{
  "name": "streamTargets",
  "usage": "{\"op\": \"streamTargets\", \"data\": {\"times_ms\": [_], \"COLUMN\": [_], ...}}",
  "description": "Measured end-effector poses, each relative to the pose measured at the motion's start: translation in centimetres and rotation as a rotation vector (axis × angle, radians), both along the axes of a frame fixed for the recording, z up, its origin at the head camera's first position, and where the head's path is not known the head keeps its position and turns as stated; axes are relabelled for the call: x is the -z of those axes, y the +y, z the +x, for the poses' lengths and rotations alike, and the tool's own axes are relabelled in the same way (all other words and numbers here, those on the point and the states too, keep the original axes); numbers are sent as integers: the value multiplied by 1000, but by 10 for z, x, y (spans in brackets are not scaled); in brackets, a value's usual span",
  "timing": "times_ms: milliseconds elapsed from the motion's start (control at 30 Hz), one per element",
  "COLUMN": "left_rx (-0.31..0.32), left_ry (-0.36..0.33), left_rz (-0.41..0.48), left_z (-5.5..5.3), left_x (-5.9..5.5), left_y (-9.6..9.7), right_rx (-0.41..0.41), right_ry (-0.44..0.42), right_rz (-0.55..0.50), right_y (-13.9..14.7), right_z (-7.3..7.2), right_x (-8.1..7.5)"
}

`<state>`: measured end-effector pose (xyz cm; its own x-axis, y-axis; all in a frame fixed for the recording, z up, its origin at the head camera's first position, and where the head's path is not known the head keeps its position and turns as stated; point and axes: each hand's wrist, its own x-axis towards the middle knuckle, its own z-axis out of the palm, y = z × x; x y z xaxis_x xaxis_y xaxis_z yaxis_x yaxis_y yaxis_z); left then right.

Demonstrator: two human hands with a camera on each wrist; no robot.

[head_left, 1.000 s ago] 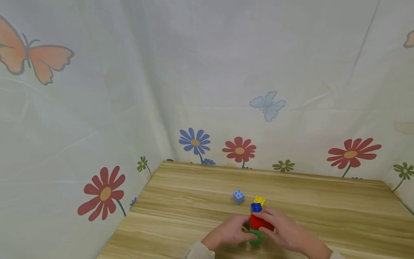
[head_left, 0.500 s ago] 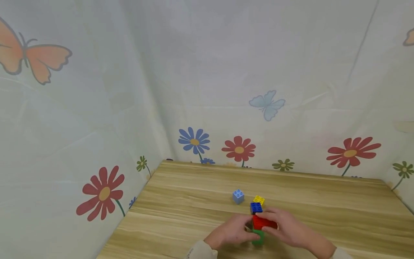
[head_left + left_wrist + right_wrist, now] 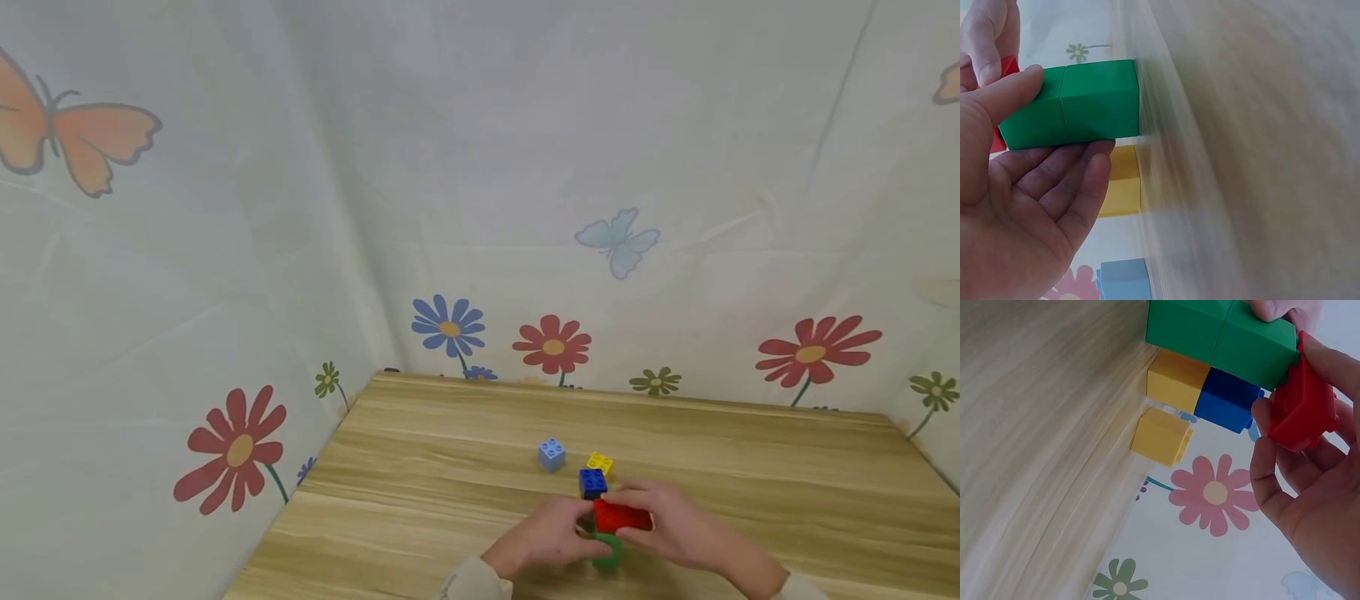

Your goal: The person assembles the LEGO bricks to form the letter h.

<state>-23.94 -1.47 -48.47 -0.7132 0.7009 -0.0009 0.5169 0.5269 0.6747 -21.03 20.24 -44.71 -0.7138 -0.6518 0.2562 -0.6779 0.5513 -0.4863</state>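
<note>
"Movement, slight but plain: in the head view the red block [image 3: 1305, 397] and the green stack [image 3: 1072, 103] have shifted together toward the person's right, and the dark blue block [image 3: 592, 482] is less covered."

"Meaning what for the work?"

"I'd judge the pair is being handled as one piece, though the join seems unfinished: from the right wrist, the red block looks slightly tilted at the stack's top, with a gap between them."

"And the fingers?"

"The left hand [image 3: 551, 533] has thumb and fingers on opposite sides of the green stack, closed to its width. The right hand [image 3: 678, 525] pinches the red block between thumb and fingertips."

"Where's the stack?"

"Upright on the table [image 3: 420, 467], near the dark blue block, which sits on a yellow block [image 3: 1177, 380]."

"What else differs from a second ago?"

"Both hands have gone along with the shift; the light blue block [image 3: 551, 455], the loose yellow block [image 3: 1161, 436] and the dark blue block stay put."
</note>
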Motion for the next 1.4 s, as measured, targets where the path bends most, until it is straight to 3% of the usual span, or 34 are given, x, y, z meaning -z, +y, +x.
{"op": "streamTargets", "data": {"times_ms": [533,900,1133,1400], "left_rx": [-40,-41,-49,-66], "left_ry": [-33,-73,-57,-85], "left_rz": [-4,8,-19,-18], "left_z": [0,-1,0,1], "left_x": [2,2,4,3], "left_y": [9,9,11,12], "right_rx": [34,26,-3,25], "right_ry": [107,-67,-48,-54], "right_rz": [19,-18,-17,10], "right_y": [3,6,10,8], "right_z": [2,-5,-7,-4], "right_x": [4,1,1,-1]}}
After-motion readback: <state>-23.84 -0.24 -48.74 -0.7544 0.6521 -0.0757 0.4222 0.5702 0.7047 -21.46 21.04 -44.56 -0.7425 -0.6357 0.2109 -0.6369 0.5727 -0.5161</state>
